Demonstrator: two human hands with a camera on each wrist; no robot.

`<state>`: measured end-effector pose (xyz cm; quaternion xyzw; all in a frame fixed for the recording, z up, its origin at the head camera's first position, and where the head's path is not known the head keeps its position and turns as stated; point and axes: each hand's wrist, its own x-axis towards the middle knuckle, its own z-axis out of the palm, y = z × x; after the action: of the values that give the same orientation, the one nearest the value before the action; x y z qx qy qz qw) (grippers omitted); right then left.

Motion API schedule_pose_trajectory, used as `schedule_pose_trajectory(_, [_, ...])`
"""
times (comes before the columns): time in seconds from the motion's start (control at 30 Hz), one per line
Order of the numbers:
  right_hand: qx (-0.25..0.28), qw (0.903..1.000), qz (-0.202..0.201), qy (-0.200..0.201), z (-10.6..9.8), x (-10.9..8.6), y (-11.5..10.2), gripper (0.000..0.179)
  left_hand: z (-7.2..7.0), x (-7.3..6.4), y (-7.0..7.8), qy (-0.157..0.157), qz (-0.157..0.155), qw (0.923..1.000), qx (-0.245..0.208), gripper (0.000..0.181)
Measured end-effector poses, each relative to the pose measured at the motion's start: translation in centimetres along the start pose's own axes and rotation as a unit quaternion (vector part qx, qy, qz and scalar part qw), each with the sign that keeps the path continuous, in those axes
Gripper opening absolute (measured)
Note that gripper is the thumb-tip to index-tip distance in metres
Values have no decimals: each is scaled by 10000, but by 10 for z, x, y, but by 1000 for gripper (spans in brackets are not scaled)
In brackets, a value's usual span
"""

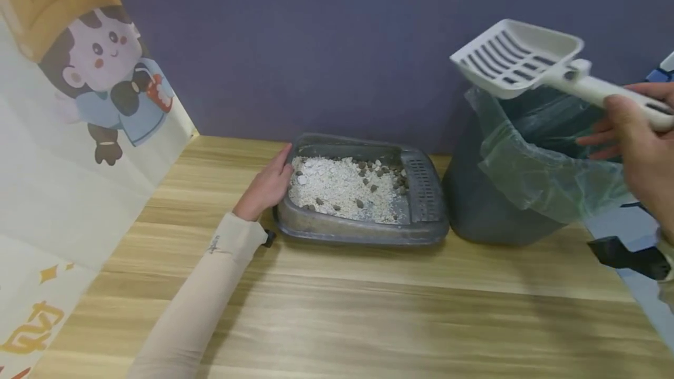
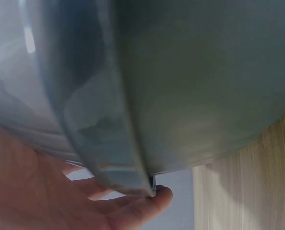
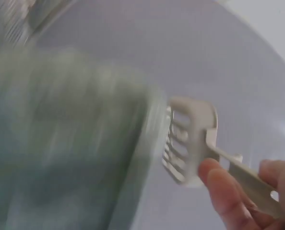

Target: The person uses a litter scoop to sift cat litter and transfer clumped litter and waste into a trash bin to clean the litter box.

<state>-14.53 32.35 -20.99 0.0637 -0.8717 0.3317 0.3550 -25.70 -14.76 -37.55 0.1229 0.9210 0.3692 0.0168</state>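
A grey litter box [image 1: 363,234] sits on the wooden surface, with pale litter [image 1: 337,189] and several dark clumps inside. My left hand [image 1: 270,186] grips its left rim; in the left wrist view, fingers [image 2: 142,203] curl beneath the rim's lip [image 2: 118,177]. Off to the right, my right hand [image 1: 645,157] holds a white slotted litter scoop [image 1: 571,51] by the handle, raised above the trash bin [image 1: 489,209]. No clumps show in the scoop [image 3: 200,120], whose slots are visible in both the head and right wrist views.
A thin translucent bag [image 1: 537,174] lines the bin and folds over its rim. The bin stands close against the box's right end. Behind both rises a purple-blue wall [image 1: 316,45]; a white wall with a cartoon figure [image 1: 116,75] borders the left side.
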Motion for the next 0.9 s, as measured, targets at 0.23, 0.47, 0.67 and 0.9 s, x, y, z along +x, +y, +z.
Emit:
schedule_pose_trajectory(0.23, [-1346, 9696, -725, -1910, 63, -15, -69, 38, -1, 1, -2, 62, 28, 10000, 17, 55])
schedule_pose_trajectory(0.47, [-1253, 9070, -902, -3918, 109, -14, -58, 38, -1, 1, 0, 16, -5, 10000, -7, 55])
schedule_pose_trajectory(0.67, [-1489, 8682, -760, -4672, 123, -11, -36, 40, 0, 1, 2, 45, -7, 10000, -15, 55])
schedule_pose_trajectory(0.9, [-1472, 8305, -604, -5337, 156, -22, -15, 36, -1, 1, 1, 124, -47, 9999, 53, 54])
